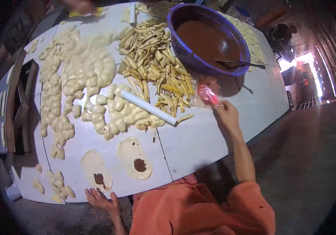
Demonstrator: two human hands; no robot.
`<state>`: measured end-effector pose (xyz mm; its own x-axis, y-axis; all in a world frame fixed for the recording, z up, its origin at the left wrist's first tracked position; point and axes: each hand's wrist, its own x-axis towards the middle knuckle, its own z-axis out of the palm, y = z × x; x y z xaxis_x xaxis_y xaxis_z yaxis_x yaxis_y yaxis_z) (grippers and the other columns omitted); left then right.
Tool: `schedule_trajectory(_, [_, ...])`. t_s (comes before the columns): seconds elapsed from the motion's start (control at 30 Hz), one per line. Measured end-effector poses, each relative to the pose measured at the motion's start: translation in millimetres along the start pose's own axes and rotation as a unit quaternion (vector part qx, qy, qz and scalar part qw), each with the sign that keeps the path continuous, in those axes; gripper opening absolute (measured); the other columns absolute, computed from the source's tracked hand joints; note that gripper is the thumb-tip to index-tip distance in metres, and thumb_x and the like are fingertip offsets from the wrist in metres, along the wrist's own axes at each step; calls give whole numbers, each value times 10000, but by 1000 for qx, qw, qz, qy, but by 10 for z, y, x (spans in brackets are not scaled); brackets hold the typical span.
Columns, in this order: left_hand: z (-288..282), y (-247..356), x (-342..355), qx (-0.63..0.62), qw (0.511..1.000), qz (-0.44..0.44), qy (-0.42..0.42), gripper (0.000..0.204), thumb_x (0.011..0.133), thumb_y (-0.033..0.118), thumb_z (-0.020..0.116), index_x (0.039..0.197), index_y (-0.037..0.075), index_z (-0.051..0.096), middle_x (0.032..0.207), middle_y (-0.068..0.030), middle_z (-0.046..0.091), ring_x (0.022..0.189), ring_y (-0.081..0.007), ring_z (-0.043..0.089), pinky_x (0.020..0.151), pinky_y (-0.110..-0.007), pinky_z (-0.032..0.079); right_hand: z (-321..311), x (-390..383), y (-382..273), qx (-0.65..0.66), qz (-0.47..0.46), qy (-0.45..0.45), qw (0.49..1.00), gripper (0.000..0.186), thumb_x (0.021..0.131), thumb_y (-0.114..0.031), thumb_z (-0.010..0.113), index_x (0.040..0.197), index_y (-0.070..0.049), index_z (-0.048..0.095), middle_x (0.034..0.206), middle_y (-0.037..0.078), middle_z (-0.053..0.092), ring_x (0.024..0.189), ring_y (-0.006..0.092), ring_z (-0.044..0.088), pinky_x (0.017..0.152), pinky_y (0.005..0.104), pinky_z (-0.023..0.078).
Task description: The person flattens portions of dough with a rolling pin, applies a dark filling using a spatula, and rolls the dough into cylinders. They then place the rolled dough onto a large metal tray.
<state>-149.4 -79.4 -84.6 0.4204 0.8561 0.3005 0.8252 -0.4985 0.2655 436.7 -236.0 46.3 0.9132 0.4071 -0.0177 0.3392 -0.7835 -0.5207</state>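
Observation:
My right hand (pixel 226 111) reaches out over the white table (pixel 199 145) and grips a clear plastic bag with a pink part (pixel 207 93), next to the blue bowl of brown paste (pixel 209 39). My left hand (pixel 99 199) rests flat and open on the table's near edge. Just beyond it lie two flattened ovals of pale dough (pixel 96 169) (pixel 134 157), each with a dab of brown paste on it. A white rolling pin (pixel 148 108) lies across the dough pieces.
A big heap of pale dough lumps (pixel 74 78) covers the left half of the table. Yellow banana strips (pixel 156 64) are piled in the middle. A metal spoon (pixel 240 63) leans in the bowl. Another white pin (pixel 132 13) lies at the far edge.

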Motion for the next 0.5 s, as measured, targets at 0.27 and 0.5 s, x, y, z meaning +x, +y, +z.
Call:
schedule_trajectory(0.27, [-34, 54, -1, 18, 1000, -9, -6, 844, 1022, 596, 493, 1634, 71, 243, 1681, -250, 183, 1549, -444, 176, 1198, -675, 119, 740, 322, -600, -88, -298, 163, 936, 197, 920, -193, 698, 1085, -86, 687, 1088, 99, 662, 1080, 324, 637, 988, 517, 430])
schedule_trajectory(0.5, [-55, 30, -36, 25, 998, -37, -37, 828, 1016, 583, 503, 1622, 65, 275, 1675, -254, 196, 1549, -447, 175, 1207, -683, 106, 998, 1039, -1110, -194, -215, -15, 957, 300, 941, -288, 678, 1175, -101, 699, 1024, 167, 709, 992, 388, 695, 829, 495, 535])
